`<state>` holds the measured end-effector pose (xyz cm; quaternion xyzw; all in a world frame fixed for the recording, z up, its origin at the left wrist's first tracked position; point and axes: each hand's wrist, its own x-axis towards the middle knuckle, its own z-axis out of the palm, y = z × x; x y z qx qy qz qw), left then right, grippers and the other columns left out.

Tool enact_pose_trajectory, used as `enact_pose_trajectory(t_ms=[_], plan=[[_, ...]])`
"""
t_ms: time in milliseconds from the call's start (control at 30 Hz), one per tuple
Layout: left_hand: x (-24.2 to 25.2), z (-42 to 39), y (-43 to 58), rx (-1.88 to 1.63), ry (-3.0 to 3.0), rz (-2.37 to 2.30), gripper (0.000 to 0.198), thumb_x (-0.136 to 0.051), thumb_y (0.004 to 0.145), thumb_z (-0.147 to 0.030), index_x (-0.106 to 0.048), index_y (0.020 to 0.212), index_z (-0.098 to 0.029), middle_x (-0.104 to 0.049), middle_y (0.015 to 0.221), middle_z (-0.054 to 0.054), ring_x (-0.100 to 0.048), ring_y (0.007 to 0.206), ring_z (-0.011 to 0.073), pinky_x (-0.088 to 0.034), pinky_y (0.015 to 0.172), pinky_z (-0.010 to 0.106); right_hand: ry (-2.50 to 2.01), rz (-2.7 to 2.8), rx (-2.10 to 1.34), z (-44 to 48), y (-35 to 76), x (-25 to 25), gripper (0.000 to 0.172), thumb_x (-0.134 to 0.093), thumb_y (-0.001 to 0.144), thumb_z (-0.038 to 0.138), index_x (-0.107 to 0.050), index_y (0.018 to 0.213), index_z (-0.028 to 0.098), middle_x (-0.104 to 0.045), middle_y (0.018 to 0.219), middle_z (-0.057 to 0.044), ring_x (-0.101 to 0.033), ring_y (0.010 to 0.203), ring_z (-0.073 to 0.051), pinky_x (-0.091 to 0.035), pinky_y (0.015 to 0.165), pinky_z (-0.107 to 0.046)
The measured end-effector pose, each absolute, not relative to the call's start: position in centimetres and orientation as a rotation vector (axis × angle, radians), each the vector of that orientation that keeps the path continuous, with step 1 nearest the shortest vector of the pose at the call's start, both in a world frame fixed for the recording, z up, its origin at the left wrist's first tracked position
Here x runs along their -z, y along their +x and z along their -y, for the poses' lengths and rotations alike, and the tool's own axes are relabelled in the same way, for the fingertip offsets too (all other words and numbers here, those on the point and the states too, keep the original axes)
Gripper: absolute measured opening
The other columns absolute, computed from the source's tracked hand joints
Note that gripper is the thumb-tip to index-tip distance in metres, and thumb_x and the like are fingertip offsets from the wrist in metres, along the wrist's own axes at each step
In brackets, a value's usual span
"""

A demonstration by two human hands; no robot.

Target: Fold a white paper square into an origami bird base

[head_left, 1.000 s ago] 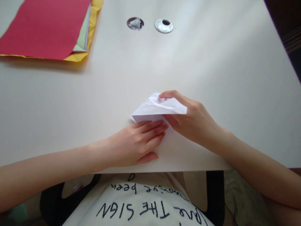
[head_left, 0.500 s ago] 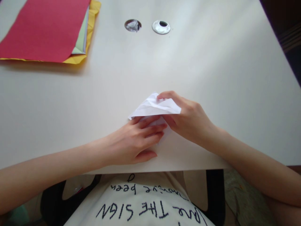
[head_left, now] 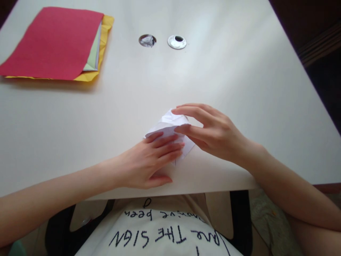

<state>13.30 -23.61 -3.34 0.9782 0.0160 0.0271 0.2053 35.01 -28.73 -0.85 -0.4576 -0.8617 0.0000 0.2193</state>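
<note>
A cream-white table (head_left: 239,89) is seen under and all around the grip (head_left: 174,137), with its near edge just behind the grip. Far beyond the grip, two round cable holes are set in the top: one (head_left: 147,40) is stuffed with something crumpled, the other (head_left: 177,42) is ringed in bright metal. Far to the left of the grip a stack of coloured sheets (head_left: 53,42) is laid, red over pale green over yellow, and a soft shadow is cast along its near edge. A broad sheen of light is spread beyond the grip. Right of the grip, past the table edge, the room is left dark. Below the near edge a black upright (head_left: 239,220) and a mottled floor (head_left: 266,220) are glimpsed.
</note>
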Motion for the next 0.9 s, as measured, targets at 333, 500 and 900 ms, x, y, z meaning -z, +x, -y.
enact_pose_trajectory(t_ms=[333,500,900], plan=[[3.3,23.1,13.7,-0.077,2.720,-0.029,0.058,-0.042,0.087,-0.051,-0.040,0.132,-0.015,-0.035,0.143,0.005,-0.027,0.134,0.0218,-0.020,0.111,0.040,-1.317,2.018,-0.198,29.7,35.4,-0.3,0.013,-0.049,0.083,0.009,-0.055,0.082,0.021,-0.062,0.097,-0.005,-0.060,0.090,-0.015,-0.052,0.072,-0.031],[3.5,23.0,13.8,-0.110,2.684,-0.046,0.052,-0.046,0.086,-0.050,-0.047,0.126,-0.017,-0.034,0.144,0.005,-0.034,0.129,0.0263,-0.032,0.105,0.043,-1.341,2.023,-0.260,30.5,35.9,1.8,0.012,-0.052,0.080,0.007,-0.055,0.083,0.019,-0.061,0.088,-0.006,-0.059,0.081,-0.014,-0.050,0.069,-0.029],[3.8,23.4,14.0,-0.171,2.801,-0.044,0.051,-0.045,0.086,-0.050,-0.047,0.124,-0.016,-0.036,0.143,0.006,-0.032,0.130,0.0272,-0.031,0.103,0.043,-1.646,1.937,-0.430,31.8,36.0,3.0,0.006,-0.055,0.084,0.021,-0.056,0.079,0.017,-0.058,0.076,-0.002,-0.052,0.069,-0.013,-0.042,0.063,-0.026]])
